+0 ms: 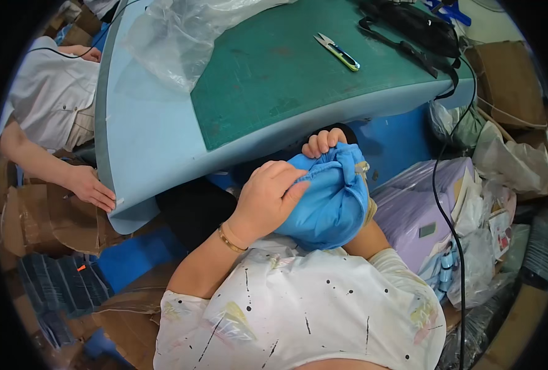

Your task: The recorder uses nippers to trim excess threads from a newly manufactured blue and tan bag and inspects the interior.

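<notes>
A bundle of light blue fabric [332, 197] is held below the table's near edge, bunched into a rounded lump. My left hand [268, 197] presses on its left side, fingers curled into the gathered top; a thin gold bracelet sits on that wrist. My right hand [323, 142] grips the fabric from behind, with only the fingertips showing over the top. My right forearm passes under the bundle and is mostly hidden.
A table [144, 142] with a green cutting mat [286, 74] carries thread snips [337, 51], clear plastic wrap [175, 37] and a black strap [410, 31]. Another person's hand [92, 188] rests on its left edge. A lilac box [416, 209], plastic bags and cardboard crowd the right.
</notes>
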The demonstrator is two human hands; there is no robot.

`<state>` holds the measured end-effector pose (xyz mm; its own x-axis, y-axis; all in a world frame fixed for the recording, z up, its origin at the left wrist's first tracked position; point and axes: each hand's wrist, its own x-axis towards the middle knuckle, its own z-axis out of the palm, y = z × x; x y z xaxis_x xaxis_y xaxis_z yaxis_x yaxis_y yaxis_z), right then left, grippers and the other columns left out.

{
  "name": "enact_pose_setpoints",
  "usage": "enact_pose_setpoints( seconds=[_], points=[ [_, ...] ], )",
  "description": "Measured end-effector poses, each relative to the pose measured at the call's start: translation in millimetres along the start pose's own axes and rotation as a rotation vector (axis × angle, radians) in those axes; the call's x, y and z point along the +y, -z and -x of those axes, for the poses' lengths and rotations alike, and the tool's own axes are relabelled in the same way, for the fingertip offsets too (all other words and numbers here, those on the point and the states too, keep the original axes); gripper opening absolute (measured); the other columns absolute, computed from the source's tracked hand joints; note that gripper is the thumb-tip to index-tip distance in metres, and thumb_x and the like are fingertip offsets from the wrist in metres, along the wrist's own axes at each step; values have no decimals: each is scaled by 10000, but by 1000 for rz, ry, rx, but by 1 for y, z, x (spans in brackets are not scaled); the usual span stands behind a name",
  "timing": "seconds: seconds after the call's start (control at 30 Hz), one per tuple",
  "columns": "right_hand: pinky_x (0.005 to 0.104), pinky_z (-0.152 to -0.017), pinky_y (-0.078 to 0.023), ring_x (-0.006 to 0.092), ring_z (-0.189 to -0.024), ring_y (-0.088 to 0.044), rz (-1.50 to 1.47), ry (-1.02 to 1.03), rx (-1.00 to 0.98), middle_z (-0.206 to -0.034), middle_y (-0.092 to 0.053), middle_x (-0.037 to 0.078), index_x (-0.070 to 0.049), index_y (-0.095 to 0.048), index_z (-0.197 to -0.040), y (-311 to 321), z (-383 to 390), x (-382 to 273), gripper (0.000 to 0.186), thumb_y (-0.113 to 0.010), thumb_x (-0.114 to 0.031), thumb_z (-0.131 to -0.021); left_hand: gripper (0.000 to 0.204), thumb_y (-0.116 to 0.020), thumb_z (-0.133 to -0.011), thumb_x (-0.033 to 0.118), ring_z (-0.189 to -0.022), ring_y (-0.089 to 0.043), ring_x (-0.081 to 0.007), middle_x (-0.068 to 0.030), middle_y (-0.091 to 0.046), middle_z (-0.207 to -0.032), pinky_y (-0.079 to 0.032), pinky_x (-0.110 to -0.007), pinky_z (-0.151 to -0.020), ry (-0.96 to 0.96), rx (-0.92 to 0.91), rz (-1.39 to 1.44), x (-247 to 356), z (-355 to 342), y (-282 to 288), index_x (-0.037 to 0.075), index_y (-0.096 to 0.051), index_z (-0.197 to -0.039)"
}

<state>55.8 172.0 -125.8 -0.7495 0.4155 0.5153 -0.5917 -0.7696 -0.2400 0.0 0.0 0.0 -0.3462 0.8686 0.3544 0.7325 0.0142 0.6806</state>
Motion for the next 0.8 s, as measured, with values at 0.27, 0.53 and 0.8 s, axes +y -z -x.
enact_pose_setpoints(
  seconds=[0.27, 0.53, 0.8],
  points=[
    [360, -803, -488, 245, -895, -580, 658, -307, 319, -994, -598, 148, -19, -528, -1017, -49, -11, -16, 148, -554, -56, -876, 94, -611, -843, 111, -719, -542, -291, -101, -541, -764, -443, -380, -625, 89, 108, -20, -3, 5, 12, 22, -581, -837],
    [346, -881, -458, 261, -1024, -580, 1829, -188, 70, -1047, -635, 111, -44, -627, -1086, -101, -28, -97, 323, -666, -22, -766, 80, -590, -847, 98, -730, -540, -317, -131, -517, -763, -446, -395, -625, 65, 88, -469, 6, 6, 17, 23, -563, -858],
    [304, -692, -437, 202, -758, -539, 1605, -394, -115, -844, -563, 63, -26, -590, -854, -97, 0, -58, 143, -601, -167, -877, 107, -552, -894, 92, -725, -541, -204, -74, -558, -791, -440, -292, -646, 232, -128, 225, -8, 2, 4, -6, -595, -892]
  ],
)
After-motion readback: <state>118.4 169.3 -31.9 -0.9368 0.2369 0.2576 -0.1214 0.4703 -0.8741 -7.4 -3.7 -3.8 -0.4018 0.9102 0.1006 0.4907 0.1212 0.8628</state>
